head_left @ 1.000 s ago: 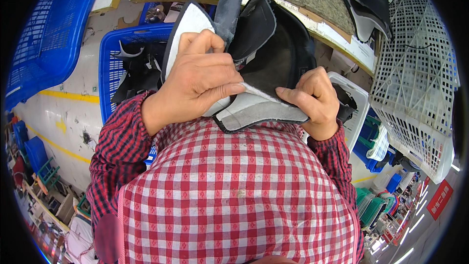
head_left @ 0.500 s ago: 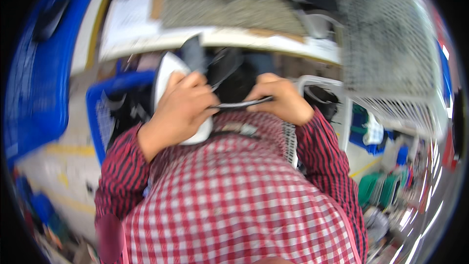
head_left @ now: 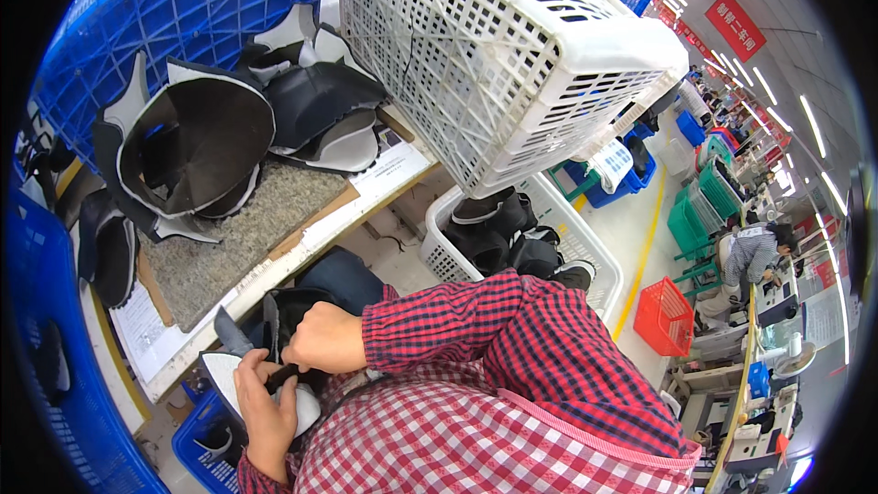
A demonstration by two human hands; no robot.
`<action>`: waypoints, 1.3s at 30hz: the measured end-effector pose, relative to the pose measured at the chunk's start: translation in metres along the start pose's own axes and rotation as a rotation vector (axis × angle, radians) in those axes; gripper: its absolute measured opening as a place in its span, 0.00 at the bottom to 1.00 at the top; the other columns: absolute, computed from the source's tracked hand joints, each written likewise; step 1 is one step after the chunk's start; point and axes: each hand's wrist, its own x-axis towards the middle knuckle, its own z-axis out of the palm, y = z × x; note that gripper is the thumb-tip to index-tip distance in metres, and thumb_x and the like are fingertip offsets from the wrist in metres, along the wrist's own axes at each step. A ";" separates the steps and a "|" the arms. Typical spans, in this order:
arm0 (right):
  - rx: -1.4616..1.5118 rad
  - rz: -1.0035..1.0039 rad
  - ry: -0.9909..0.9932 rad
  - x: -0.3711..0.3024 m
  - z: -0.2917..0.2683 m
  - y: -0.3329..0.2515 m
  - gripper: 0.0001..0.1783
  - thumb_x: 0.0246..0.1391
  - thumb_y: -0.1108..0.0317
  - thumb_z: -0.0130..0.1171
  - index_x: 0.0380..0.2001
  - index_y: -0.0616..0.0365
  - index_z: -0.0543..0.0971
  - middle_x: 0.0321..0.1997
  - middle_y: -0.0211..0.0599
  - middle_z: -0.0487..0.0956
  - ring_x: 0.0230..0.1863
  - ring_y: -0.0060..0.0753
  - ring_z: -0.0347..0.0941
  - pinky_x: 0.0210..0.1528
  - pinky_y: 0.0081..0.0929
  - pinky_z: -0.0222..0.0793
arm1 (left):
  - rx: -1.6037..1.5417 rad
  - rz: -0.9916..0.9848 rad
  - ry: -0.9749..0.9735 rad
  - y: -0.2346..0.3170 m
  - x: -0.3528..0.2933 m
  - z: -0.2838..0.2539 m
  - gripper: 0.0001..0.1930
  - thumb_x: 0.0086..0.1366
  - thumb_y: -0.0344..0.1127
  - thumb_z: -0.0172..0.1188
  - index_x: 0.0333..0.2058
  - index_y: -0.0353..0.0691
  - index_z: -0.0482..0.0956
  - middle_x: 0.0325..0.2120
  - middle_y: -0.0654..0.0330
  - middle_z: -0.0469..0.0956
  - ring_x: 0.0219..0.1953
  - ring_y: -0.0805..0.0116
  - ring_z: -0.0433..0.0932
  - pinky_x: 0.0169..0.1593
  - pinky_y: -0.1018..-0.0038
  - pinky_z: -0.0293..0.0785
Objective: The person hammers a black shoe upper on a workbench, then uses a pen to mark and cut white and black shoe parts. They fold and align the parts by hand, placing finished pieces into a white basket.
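Note:
A shoe upper (head_left: pixel 222 373), black and grey outside with a white lining, is held over my lap below the bench edge. My left hand (head_left: pixel 265 407) is closed on it, thumb and fingers pinching a dark edge. Against the same upper, my right hand (head_left: pixel 325 338) is closed with its fingers bent down at that edge; part of its grip is hidden. A grey tongue-like flap (head_left: pixel 232 333) sticks up beside the hands. On the bench, beyond my hands, stand several more black uppers (head_left: pixel 197 142) with pale linings.
A rough grey board (head_left: pixel 306 190) and paper sheets (head_left: pixel 398 169) lie on the bench. A white basket (head_left: pixel 448 64) overhangs its right end. Beneath, another white basket (head_left: pixel 590 229) holds black uppers. Blue baskets (head_left: pixel 215 9) stand around, a red basket (head_left: pixel 666 316) right; a co-worker (head_left: pixel 745 261) sits far right.
The view has turned and tilted, showing more of the room at right. My hands have come closer together, the right one now beside the left on the upper.

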 end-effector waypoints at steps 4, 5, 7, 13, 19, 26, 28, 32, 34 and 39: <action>0.017 0.094 -0.191 0.009 -0.038 0.001 0.11 0.44 0.58 0.71 0.32 0.45 0.87 0.29 0.39 0.85 0.36 0.48 0.83 0.36 0.47 0.75 | 0.197 0.047 0.408 0.003 -0.004 -0.025 0.46 0.48 0.20 0.71 0.67 0.33 0.62 0.51 0.48 0.70 0.55 0.51 0.70 0.62 0.61 0.64; -0.012 0.038 -0.170 0.012 -0.044 0.000 0.10 0.44 0.58 0.71 0.31 0.46 0.87 0.28 0.39 0.85 0.36 0.49 0.83 0.36 0.47 0.75 | 0.185 -0.112 0.455 0.004 -0.003 -0.032 0.45 0.48 0.21 0.72 0.66 0.33 0.64 0.51 0.49 0.71 0.55 0.52 0.71 0.63 0.61 0.65; -0.072 -0.027 -0.184 0.019 -0.048 -0.007 0.07 0.43 0.60 0.70 0.28 0.47 0.87 0.27 0.40 0.84 0.34 0.50 0.83 0.35 0.48 0.75 | -0.166 -0.279 0.149 0.006 0.007 -0.044 0.28 0.55 0.24 0.68 0.57 0.32 0.75 0.36 0.58 0.76 0.39 0.67 0.74 0.47 0.71 0.72; -0.286 -0.079 -0.017 0.038 -0.015 -0.034 0.05 0.41 0.64 0.63 0.18 0.49 0.85 0.24 0.40 0.84 0.30 0.44 0.84 0.29 0.43 0.77 | 0.449 0.356 0.055 -0.003 0.051 -0.045 0.07 0.61 0.30 0.63 0.38 0.37 0.81 0.32 0.45 0.79 0.37 0.40 0.79 0.37 0.54 0.75; -0.263 -0.057 -0.393 0.048 0.026 0.000 0.07 0.49 0.62 0.61 0.28 0.47 0.88 0.32 0.41 0.86 0.36 0.49 0.85 0.37 0.48 0.80 | 0.017 -0.198 -0.142 -0.035 0.027 -0.001 0.13 0.71 0.32 0.55 0.49 0.32 0.81 0.40 0.40 0.83 0.42 0.48 0.83 0.48 0.63 0.76; 0.162 -0.178 -0.628 0.067 0.016 0.041 0.13 0.53 0.62 0.69 0.41 0.52 0.87 0.33 0.46 0.84 0.36 0.52 0.82 0.39 0.45 0.75 | -0.913 -0.236 0.159 -0.077 -0.034 0.026 0.19 0.76 0.36 0.57 0.61 0.33 0.75 0.53 0.55 0.79 0.55 0.71 0.77 0.60 0.74 0.72; 0.057 -0.265 -0.497 0.052 0.011 0.032 0.12 0.54 0.63 0.69 0.42 0.50 0.87 0.33 0.43 0.85 0.35 0.48 0.82 0.38 0.39 0.77 | -0.829 -0.245 0.015 -0.081 -0.033 0.016 0.17 0.73 0.32 0.59 0.58 0.33 0.77 0.54 0.57 0.79 0.54 0.71 0.78 0.58 0.74 0.74; -0.120 -0.311 -0.306 0.014 0.009 0.012 0.05 0.49 0.66 0.64 0.31 0.47 0.85 0.29 0.31 0.84 0.31 0.38 0.83 0.32 0.36 0.78 | -0.362 0.083 -0.018 -0.072 -0.028 0.028 0.19 0.64 0.25 0.65 0.54 0.34 0.79 0.49 0.56 0.80 0.54 0.64 0.77 0.59 0.69 0.73; -0.153 -0.293 -0.149 0.001 0.000 0.002 0.08 0.46 0.68 0.63 0.32 0.50 0.85 0.31 0.27 0.83 0.35 0.35 0.83 0.36 0.32 0.79 | -0.179 0.280 0.055 -0.074 -0.025 0.039 0.17 0.62 0.27 0.67 0.51 0.35 0.80 0.47 0.53 0.79 0.51 0.54 0.78 0.55 0.68 0.75; -0.113 -0.303 -0.163 -0.010 0.002 0.009 0.09 0.47 0.67 0.61 0.34 0.50 0.84 0.31 0.27 0.82 0.36 0.35 0.83 0.37 0.31 0.79 | -0.014 0.385 0.225 -0.066 -0.013 0.059 0.09 0.63 0.24 0.62 0.43 0.34 0.79 0.39 0.51 0.80 0.38 0.49 0.80 0.40 0.65 0.77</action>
